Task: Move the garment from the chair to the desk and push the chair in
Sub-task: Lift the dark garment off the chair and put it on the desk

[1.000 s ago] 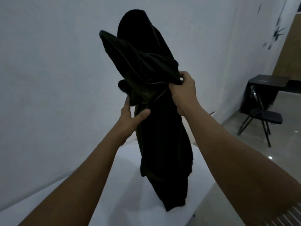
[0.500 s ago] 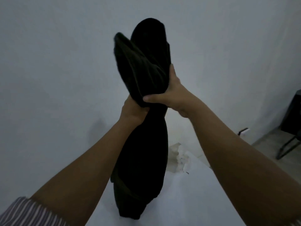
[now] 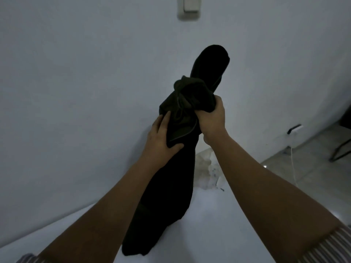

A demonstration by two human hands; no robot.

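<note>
My view has swung left; I'm gripping the bunched garment with both hands, left hand and right hand fingers clenching it, hem dangling toward six o'clock above the white counter.

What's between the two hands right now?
In the head view, only the bunched dark garment: left hand and right hand grip it from opposite sides.

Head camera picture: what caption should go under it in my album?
Two hands, left and right, hold a bunched dark garment up above a white desk.
</note>
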